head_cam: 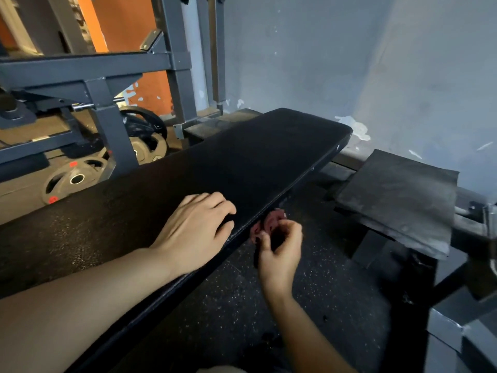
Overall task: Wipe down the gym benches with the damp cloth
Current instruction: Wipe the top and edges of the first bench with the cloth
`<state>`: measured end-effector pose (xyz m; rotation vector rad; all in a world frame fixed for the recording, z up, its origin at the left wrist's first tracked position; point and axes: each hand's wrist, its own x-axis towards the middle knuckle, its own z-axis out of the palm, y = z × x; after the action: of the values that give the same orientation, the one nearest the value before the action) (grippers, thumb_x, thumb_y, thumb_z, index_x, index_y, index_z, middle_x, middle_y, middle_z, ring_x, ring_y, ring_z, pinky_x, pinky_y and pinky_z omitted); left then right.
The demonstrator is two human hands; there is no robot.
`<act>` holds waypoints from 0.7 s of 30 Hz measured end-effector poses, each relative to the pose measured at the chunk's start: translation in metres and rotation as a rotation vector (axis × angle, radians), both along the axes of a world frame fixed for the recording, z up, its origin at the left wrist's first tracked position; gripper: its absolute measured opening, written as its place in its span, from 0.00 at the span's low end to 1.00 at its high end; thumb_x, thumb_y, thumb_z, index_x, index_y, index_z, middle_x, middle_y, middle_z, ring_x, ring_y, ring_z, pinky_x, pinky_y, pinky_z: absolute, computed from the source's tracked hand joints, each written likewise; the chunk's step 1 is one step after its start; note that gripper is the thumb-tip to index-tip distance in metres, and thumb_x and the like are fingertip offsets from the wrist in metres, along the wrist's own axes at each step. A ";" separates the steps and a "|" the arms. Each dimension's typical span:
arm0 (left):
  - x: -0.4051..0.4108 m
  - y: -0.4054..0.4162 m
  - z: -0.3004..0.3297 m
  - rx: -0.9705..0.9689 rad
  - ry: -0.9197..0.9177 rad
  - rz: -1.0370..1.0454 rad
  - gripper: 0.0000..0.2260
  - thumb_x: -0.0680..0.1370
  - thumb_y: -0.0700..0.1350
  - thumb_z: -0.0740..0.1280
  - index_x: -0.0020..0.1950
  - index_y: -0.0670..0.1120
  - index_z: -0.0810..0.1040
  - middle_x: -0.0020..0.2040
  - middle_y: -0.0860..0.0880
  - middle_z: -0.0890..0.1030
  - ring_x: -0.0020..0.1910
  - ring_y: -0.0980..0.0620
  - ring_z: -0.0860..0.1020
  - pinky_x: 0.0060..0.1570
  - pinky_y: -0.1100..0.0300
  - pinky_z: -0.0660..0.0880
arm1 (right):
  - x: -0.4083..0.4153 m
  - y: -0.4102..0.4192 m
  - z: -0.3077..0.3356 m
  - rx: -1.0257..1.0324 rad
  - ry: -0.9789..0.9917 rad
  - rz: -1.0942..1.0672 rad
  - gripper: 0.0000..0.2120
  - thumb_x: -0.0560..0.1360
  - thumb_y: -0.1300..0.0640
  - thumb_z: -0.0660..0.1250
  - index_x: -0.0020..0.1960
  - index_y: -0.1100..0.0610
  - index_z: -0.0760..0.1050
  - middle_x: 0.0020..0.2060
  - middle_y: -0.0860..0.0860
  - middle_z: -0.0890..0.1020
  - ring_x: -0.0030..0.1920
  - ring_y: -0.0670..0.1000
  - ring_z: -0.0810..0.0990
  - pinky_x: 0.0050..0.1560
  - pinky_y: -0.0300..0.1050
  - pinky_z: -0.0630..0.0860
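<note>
Wiping along the right side edge of a black padded bench [242, 157], a person's right hand [279, 251] pinches a bunched reddish cloth [265, 222] against the seam just below the top, while the left hand [196, 230] rests flat and relaxed on the pad beside it. Judging by the dull, speckled near stretch of the pad and the darker far stretch, the top may be only partly done, though the light makes wet and dry hard to tell apart. A second padded seat [398, 200] to the right looks dusty and untouched. Room along the edge runs clear toward the far rounded corner; the gap between the two seats is narrow, a grey wall [349, 63] closes off the far end, and weight plates [78, 179] and a steel frame [107, 84] crowd the left
</note>
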<state>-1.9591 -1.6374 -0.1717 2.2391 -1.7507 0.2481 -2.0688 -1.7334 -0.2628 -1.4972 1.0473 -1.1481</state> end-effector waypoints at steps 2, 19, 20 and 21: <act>-0.003 -0.028 -0.002 -0.022 0.052 -0.037 0.13 0.81 0.48 0.62 0.65 0.50 0.75 0.61 0.55 0.74 0.60 0.55 0.72 0.61 0.61 0.65 | 0.002 0.005 -0.003 -0.100 0.049 0.057 0.17 0.73 0.70 0.66 0.53 0.52 0.68 0.51 0.48 0.73 0.51 0.39 0.72 0.55 0.32 0.69; 0.027 -0.148 -0.016 -0.089 0.180 -0.097 0.13 0.81 0.44 0.60 0.64 0.48 0.77 0.62 0.55 0.75 0.61 0.53 0.71 0.62 0.56 0.69 | 0.023 -0.060 -0.012 -0.193 -0.075 -0.121 0.15 0.74 0.70 0.65 0.55 0.55 0.77 0.57 0.50 0.75 0.60 0.47 0.75 0.64 0.38 0.70; 0.026 -0.154 -0.016 -0.083 0.180 -0.102 0.13 0.81 0.44 0.60 0.64 0.49 0.77 0.62 0.55 0.75 0.62 0.53 0.71 0.62 0.56 0.69 | 0.024 -0.073 -0.012 -0.203 -0.057 -0.135 0.14 0.74 0.70 0.65 0.56 0.57 0.77 0.57 0.52 0.76 0.61 0.50 0.75 0.65 0.42 0.70; 0.025 -0.160 -0.016 -0.080 0.177 -0.105 0.13 0.81 0.43 0.60 0.64 0.49 0.77 0.62 0.55 0.75 0.62 0.53 0.71 0.62 0.56 0.68 | 0.024 -0.082 -0.011 -0.214 -0.058 -0.149 0.14 0.73 0.71 0.66 0.57 0.58 0.78 0.57 0.52 0.76 0.61 0.51 0.75 0.65 0.44 0.70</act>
<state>-1.9338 -1.7976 -0.1879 2.0391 -1.7258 0.0922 -2.0452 -1.8149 -0.2741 -1.5604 1.0361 -1.4375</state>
